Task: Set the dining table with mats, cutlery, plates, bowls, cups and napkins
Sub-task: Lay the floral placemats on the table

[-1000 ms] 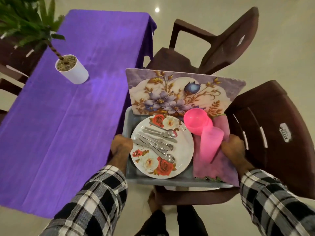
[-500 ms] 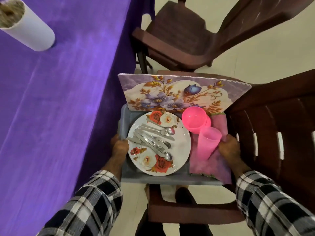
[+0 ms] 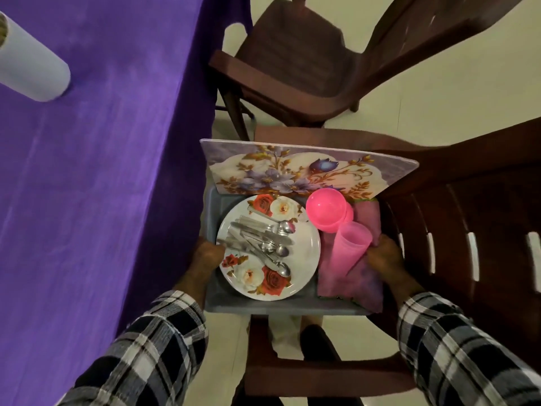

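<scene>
I hold a grey tray (image 3: 281,309) over a brown chair seat. My left hand (image 3: 206,256) grips its left rim and my right hand (image 3: 383,256) grips its right rim. In the tray lies a white plate (image 3: 304,256) with rose prints, carrying several pieces of steel cutlery (image 3: 260,238). Beside the plate are a pink bowl (image 3: 326,210), a pink cup (image 3: 349,247) on its side, and a pink napkin (image 3: 351,284). Floral mats (image 3: 298,171) lean upright against the tray's far side.
The table with a purple cloth (image 3: 102,171) fills the left. A white plant pot (image 3: 29,71) stands on it at the upper left. A second brown chair (image 3: 307,63) stands beyond the tray. The chair (image 3: 468,230) under the tray has its backrest at the right.
The view has tilted down and closed in on the tray. The tray has sunk toward the chair seat, with both hands still on its rims. The plant has left the frame.
</scene>
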The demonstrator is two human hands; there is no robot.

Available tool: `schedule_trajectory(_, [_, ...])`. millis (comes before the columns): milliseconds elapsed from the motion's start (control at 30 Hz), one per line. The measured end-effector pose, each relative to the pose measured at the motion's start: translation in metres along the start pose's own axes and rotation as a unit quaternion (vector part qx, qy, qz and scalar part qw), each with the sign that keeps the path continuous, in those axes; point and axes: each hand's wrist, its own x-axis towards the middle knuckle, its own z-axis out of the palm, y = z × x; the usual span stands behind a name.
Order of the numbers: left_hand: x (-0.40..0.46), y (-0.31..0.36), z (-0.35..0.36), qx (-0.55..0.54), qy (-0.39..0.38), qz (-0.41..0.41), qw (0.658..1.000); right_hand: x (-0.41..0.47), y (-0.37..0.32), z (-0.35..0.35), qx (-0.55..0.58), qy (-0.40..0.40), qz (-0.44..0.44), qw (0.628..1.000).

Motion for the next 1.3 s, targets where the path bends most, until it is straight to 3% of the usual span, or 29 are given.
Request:
schedule_trajectory(133, [-0.061,0.028,-0.023,0.118,0.009,0.046,0.992,-0.024,-0.022,-0.018,-0.126,0.097,-0.026,0.987])
schedule_trajectory(233, [-0.117,0.054,-0.034,0.194,0.069,0.206,0.957,-0.052,-0.055,-0.032,-0.17,0.151,-0.137,0.964])
schedule_trajectory(300, [-0.148,0.075,-0.042,0.225,0.125,0.36,0.897,-0.068,-0.081,-0.042,-0.164,0.195,-0.246,0.935])
schedule_trajectory(367, [-0.167,0.098,-0.049,0.284,0.182,0.502,0.797,-0.078,-0.109,-0.051,-0.166,0.228,-0.328,0.902])
schedule_trajectory(433, [-0.181,0.12,-0.055,0.32,0.223,0.594,0.704,-0.085,-0.14,-0.06,-0.198,0.236,-0.358,0.881])
schedule_trajectory(467, [-0.186,0.132,-0.057,0.323,0.236,0.619,0.676,-0.084,-0.153,-0.062,-0.215,0.232,-0.367,0.875])
schedule_trajectory(533, [-0.186,0.15,-0.059,0.35,0.253,0.621,0.654,-0.078,-0.173,-0.064,-0.253,0.214,-0.38,0.864])
schedule_trajectory(767, [-0.182,0.169,-0.066,0.471,0.179,0.521,0.69,-0.063,-0.18,-0.057,-0.404,0.144,-0.384,0.818])
schedule_trajectory(933, [-0.193,0.151,-0.054,0.522,0.082,0.441,0.726,-0.07,-0.173,-0.054,-0.43,0.065,-0.398,0.808])
schedule_trajectory(1067, [-0.202,0.15,-0.066,0.49,0.085,0.446,0.744,-0.086,-0.19,-0.065,-0.429,0.11,-0.41,0.797])
schedule_trajectory(1233, [-0.233,0.155,-0.123,0.435,0.12,0.512,0.731,-0.124,-0.238,-0.097,-0.379,0.171,-0.474,0.776])
schedule_trajectory(1300, [-0.249,0.151,-0.152,0.394,0.128,0.512,0.753,-0.144,-0.257,-0.111,-0.348,0.199,-0.516,0.757])
